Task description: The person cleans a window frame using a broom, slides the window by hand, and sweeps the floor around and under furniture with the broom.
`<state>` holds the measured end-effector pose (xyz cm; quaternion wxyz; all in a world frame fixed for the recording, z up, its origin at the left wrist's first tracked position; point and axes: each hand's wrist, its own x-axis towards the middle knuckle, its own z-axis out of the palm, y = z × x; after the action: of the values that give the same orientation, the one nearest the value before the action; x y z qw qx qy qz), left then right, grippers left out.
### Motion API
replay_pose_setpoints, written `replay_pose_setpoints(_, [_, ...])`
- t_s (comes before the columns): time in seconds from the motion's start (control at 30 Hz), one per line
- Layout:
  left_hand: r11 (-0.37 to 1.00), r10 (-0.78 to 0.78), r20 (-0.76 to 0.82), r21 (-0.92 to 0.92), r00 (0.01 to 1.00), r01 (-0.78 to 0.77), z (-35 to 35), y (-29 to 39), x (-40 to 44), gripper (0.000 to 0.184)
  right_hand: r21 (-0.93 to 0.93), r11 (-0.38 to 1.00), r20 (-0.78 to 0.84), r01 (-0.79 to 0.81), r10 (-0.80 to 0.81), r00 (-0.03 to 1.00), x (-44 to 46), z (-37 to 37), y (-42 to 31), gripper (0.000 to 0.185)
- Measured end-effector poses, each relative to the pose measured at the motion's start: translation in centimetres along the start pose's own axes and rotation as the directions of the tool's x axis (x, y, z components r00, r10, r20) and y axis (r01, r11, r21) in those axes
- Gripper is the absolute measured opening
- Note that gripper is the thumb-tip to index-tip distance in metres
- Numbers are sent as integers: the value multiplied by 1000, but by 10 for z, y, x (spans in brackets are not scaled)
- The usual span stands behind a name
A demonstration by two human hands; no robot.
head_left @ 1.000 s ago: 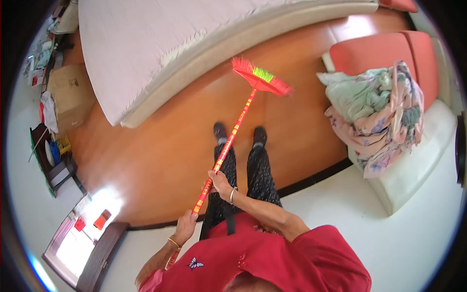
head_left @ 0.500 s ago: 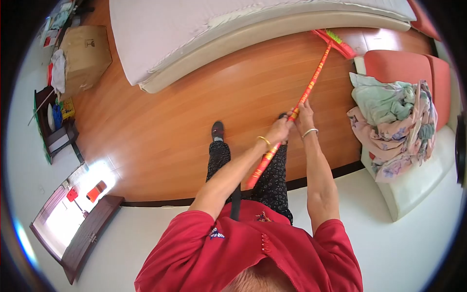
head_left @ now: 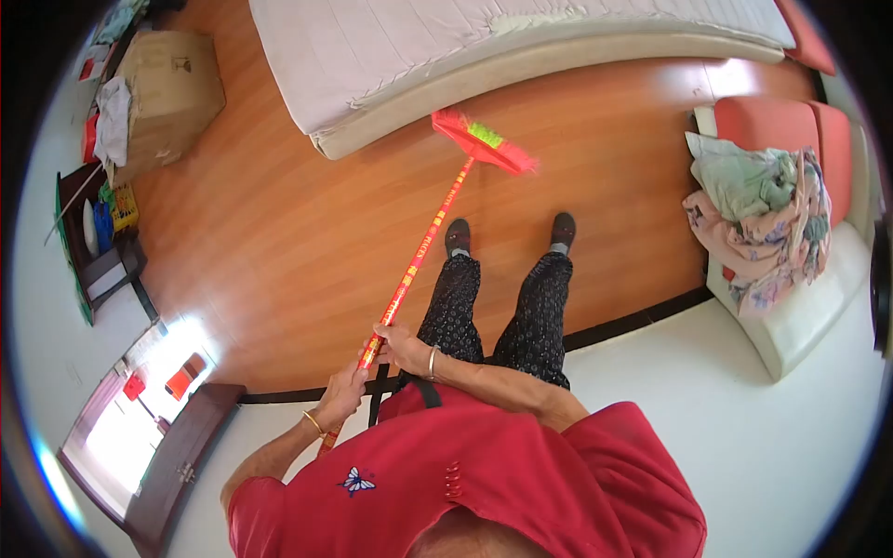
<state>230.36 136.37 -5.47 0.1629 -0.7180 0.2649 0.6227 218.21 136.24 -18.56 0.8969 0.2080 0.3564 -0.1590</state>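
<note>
A broom (head_left: 419, 249) with a red patterned handle slants from my waist up to its red and yellow-green head. Its bristles are over the wooden floor (head_left: 307, 251), close to the bed's edge. Near the handle's lower end, my left hand (head_left: 342, 394) is wrapped round it. Just above, my right hand (head_left: 404, 350) grips the same handle, with its fingers closed. The tail of the handle shows below my left wrist.
A bed (head_left: 400, 46) stands ahead. To the right, a red and white sofa (head_left: 823, 307) bears crumpled cloths (head_left: 763, 209). At the left are a cardboard box (head_left: 172, 102), a dark rack with items, and an open door (head_left: 186, 465).
Since half a second ago, the broom head has swung from the far right near the sofa back to the left. Both hands have moved left and closer to my waist, still on the handle.
</note>
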Motion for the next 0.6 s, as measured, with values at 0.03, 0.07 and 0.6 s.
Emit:
replay_pose_setpoints(0.03, [1000, -15, -12, -10, 1000, 14, 0, -2, -4, 26, 17, 1000, -6, 16, -15, 1000, -1, 1, 4, 17])
replay_pose_setpoints(0.07, [1000, -4, 11, 13, 1000, 4, 0, 0, -2, 26, 30, 998, 7, 62, -62, 998, -1, -1, 4, 17])
replay_pose_setpoints(0.6, [726, 600, 442, 48, 667, -686, 214, 228, 115, 35, -473, 458, -603, 753, -791, 102, -162, -247, -227, 5])
